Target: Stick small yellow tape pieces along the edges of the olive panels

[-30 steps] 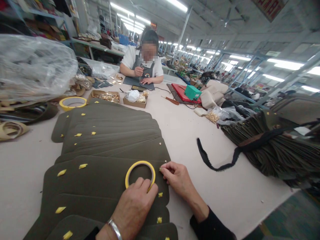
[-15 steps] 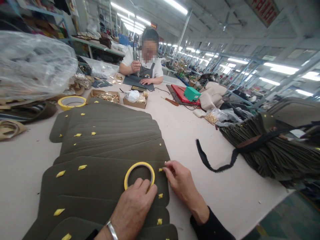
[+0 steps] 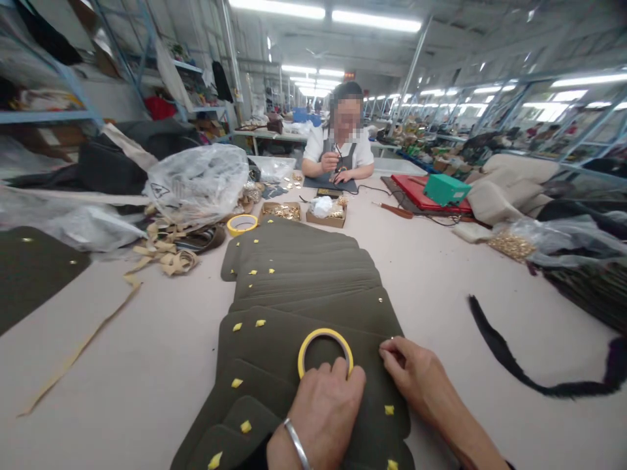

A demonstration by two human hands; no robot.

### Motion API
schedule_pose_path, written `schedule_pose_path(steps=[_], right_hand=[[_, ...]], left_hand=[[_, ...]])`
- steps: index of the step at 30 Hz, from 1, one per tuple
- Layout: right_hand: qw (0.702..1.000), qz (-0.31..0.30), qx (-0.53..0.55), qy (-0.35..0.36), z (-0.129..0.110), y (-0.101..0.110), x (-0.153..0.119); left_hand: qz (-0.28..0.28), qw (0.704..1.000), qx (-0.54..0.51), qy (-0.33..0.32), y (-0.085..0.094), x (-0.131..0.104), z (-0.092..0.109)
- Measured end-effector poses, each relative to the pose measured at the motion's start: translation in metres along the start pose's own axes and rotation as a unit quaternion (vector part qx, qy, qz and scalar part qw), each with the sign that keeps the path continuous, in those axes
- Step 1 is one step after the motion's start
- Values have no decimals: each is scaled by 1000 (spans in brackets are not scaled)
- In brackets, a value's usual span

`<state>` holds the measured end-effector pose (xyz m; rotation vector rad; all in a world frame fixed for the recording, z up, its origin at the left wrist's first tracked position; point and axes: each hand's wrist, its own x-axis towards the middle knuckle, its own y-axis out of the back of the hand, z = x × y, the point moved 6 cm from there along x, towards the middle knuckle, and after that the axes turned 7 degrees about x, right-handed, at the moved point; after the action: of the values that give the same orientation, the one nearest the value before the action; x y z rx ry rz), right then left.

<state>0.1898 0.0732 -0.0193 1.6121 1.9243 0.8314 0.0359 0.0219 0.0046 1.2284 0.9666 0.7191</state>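
A fanned stack of dark olive leather panels (image 3: 304,274) with small yellow tape pieces lies in front of me on the pale table (image 3: 147,352). My left hand (image 3: 321,414), with a metal bangle at the wrist, grips a yellow tape roll (image 3: 325,351) that lies on the top panel. My right hand (image 3: 416,375) pinches its fingertips on the panel's right edge, beside a small metal stud (image 3: 392,339). What lies under the fingertips is hidden.
A person (image 3: 340,147) works at the table's far end. Cardboard trays of gold hardware (image 3: 281,211), a second tape roll (image 3: 241,224), plastic bags (image 3: 196,183), a green box (image 3: 445,189) on a red board, a black strap (image 3: 509,359) and tan strips (image 3: 166,254) lie around.
The view has swung left and pulled back, so the panels and my hands sit further right in the picture. My hands keep the same hold on the tape roll and panel edge.
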Motion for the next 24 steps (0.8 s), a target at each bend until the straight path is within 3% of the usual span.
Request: schedule_pose_path(steps=[5, 9, 12, 16, 19, 24], right_hand=[[992, -126, 16, -21, -9, 1, -10], [985, -171, 15, -10, -16, 1, -17], [990, -128, 50, 8, -21, 9, -19], [985, 7, 166, 40, -31, 32, -25], [971, 16, 215, 107, -50, 36, -33], [960, 22, 183, 210, -74, 32, -41]], left_hand=[[-19, 1000, -14, -14, 7, -9, -1], [5, 999, -13, -41, 12, -18, 0], [68, 996, -33, -48, 19, -20, -1], [231, 962, -130, -71, 35, -22, -8], [322, 929, -146, -111, 42, -23, -10], [371, 913, -104, -134, 39, -23, -4]])
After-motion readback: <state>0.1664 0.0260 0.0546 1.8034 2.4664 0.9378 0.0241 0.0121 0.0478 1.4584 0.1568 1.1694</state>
